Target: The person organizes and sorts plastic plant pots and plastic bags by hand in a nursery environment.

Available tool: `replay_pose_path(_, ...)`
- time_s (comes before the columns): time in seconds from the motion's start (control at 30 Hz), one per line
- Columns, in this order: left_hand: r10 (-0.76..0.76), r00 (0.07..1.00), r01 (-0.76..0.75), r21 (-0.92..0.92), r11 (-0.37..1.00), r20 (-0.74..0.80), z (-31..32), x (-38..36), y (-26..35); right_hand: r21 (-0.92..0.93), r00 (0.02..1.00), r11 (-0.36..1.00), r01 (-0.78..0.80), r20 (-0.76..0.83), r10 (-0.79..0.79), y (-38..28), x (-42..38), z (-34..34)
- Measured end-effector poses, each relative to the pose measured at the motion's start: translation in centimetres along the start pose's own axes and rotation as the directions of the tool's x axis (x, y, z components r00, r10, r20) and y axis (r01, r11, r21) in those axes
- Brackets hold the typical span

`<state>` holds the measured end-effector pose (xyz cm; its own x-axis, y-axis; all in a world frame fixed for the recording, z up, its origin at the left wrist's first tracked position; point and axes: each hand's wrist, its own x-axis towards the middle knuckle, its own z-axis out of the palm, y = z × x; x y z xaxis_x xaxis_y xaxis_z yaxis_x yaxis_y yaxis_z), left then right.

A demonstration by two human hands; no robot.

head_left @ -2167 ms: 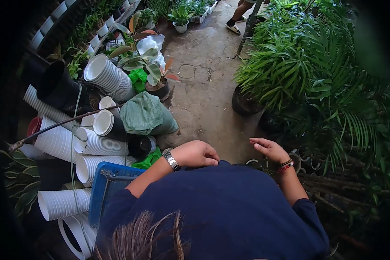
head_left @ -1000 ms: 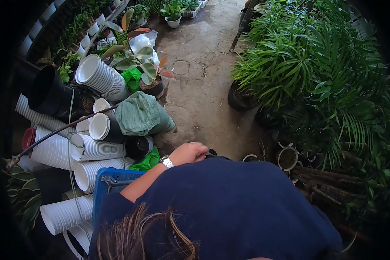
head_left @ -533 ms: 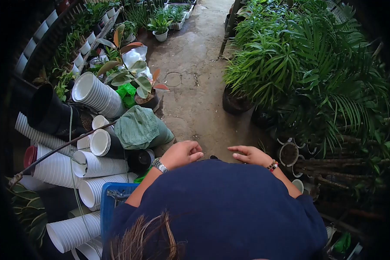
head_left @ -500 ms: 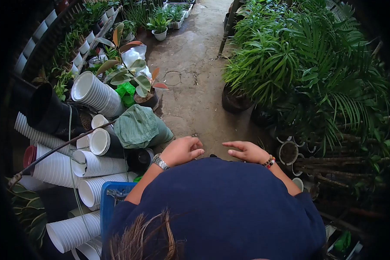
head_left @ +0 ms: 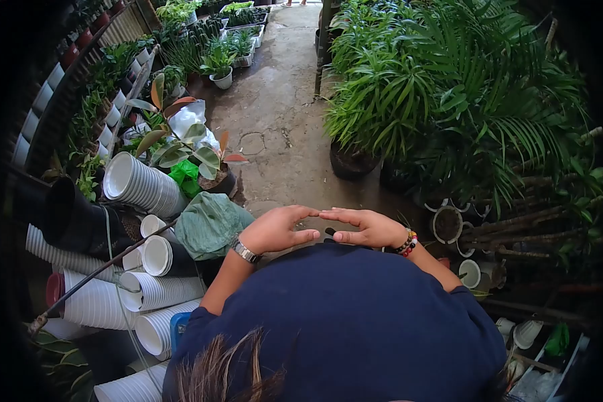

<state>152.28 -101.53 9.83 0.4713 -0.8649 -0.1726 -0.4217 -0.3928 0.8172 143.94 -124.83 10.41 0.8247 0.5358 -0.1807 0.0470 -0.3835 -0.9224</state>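
Observation:
My left hand (head_left: 279, 228), with a metal watch (head_left: 246, 251) at its wrist, is held out before my dark blue shirt (head_left: 342, 315). Facing it, my right hand (head_left: 368, 226) wears beaded bracelets (head_left: 407, 242). The fingertips of both hands meet or nearly meet, with the thumbs lower and apart. Fingers are stretched out, and neither hand holds anything. Just left of my left hand is a green cloth-like bundle (head_left: 211, 224). Below the hands a small dark shoe tip (head_left: 329, 231) shows.
Stacks of white pots (head_left: 164, 291) lie on the left beside a rubber plant (head_left: 208, 157). A thin rod (head_left: 107, 266) crosses them. Leafy potted plants (head_left: 395, 100) crowd the right. A concrete path (head_left: 275, 107) runs ahead between them. A blue crate (head_left: 179, 328) is at my left side.
My two hands have come together from a gap, so the fingertips now meet or almost meet. The view has shifted, showing more of the path's far end.

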Motion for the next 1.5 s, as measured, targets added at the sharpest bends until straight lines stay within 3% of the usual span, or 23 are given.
replay_pose_path(0.07,0.004,0.999,0.001,0.103,0.995,-0.044,0.5,1.2,-1.3,-0.007,0.988,0.989,-0.146,0.04,0.146,0.7,0.6,-0.8)
replay_pose_path(0.1,0.016,0.997,-0.001,0.208,0.978,-0.071,0.1,2.0,-1.6,-0.017,0.99,0.991,-0.133,0.053,0.133,1.1,1.2,-1.3)
replay_pose_path(0.13,-0.028,0.999,0.031,0.18,0.983,-0.018,-0.5,3.0,-1.6,-0.024,0.995,0.995,-0.094,0.024,0.094,1.7,1.8,-1.7)
replay_pose_path(0.23,0.024,0.99,0.012,0.258,0.966,-0.137,-2.1,6.2,-2.2,-0.079,0.998,0.995,-0.057,0.022,0.059,3.5,4.4,-5.0)
replay_pose_path(0.3,-0.019,0.991,0.053,0.257,0.965,-0.134,-3.8,8.6,-2.7,-0.069,0.998,0.997,0.033,-0.059,-0.037,4.1,6.2,-7.7)
replay_pose_path(0.4,-0.051,0.986,0.103,0.339,0.935,-0.16,-7.0,12.3,-3.4,-0.123,0.999,0.992,0.026,-0.032,-0.03,5.0,9.5,-12.3)
replay_pose_path(0.43,-0.1,0.976,0.177,0.438,0.881,-0.194,-7.9,13.4,-3.2,-0.121,0.999,0.992,0.035,-0.017,-0.037,5.4,11.0,-13.7)
replay_pose_path(0.47,-0.147,0.961,0.252,0.521,0.816,-0.234,-8.6,14.4,-3.1,-0.248,0.997,0.967,0.065,-0.023,-0.072,6.0,13.0,-15.1)
replay_pose_path(0.53,-0.204,0.927,0.348,0.518,0.782,-0.315,-10.9,16.5,-3.6,-0.436,0.998,0.898,0.065,0.047,-0.049,6.2,17.0,-18.1)
replay_pose_path(0.57,-0.218,0.902,0.402,0.546,0.734,-0.372,-12.1,17.2,-3.9,-0.432,0.996,0.899,0.073,0.068,-0.048,6.1,18.7,-19.1)
replay_pose_path(0.63,-0.252,0.891,0.431,0.528,0.732,-0.378,-14.4,18.3,-5.2,-0.595,0.993,0.797,0.107,0.106,-0.054,5.8,22.3,-21.1)
replay_pose_path(0.77,-0.421,0.808,0.588,0.556,0.587,-0.411,-21.0,20.5,-8.5,-0.695,0.996,0.715,0.076,0.084,-0.024,4.5,30.8,-24.6)
replay_pose_path(0.97,-0.443,0.736,0.667,0.439,0.602,-0.511,-29.4,21.6,-12.5,-0.687,0.991,0.716,0.125,0.128,-0.051,2.7,39.6,-27.3)
replay_pose_path(1.2,-0.383,0.768,0.624,0.46,0.632,-0.514,-37.9,23.6,-15.5,-0.676,0.976,0.707,0.208,0.189,-0.106,-0.1,48.0,-32.6)
replay_pose_path(1.37,-0.389,0.739,0.658,0.465,0.592,-0.551,-43.6,26.5,-19.2,-0.725,0.947,0.615,0.31,0.295,-0.13,0.2,54.8,-38.0)
replay_pose_path(1.5,-0.454,0.691,0.705,0.388,0.594,-0.562,-47.9,28.8,-21.0,-0.719,0.945,0.621,0.312,0.303,-0.124,0.2,60.6,-41.7)
